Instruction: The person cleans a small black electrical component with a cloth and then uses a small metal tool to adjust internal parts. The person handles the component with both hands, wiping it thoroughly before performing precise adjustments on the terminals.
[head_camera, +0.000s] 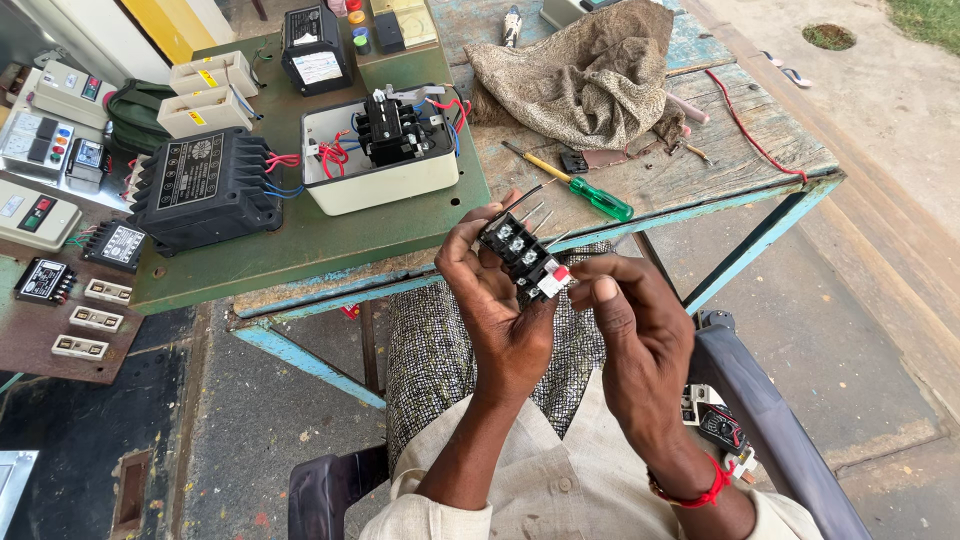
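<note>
Hands: left hand (495, 300) grip and right hand (630, 330) clasp black relay (525, 255); wired box (378, 150) nearby.

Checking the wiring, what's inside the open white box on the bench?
Inside the white box sits a black contactor with red and blue wires. Its floor beneath is hidden.

Light: bright, even daylight, soft shadows under the workbench (640, 215).
Focus: sharp throughout.
Edges: bowed slightly outward.
</note>
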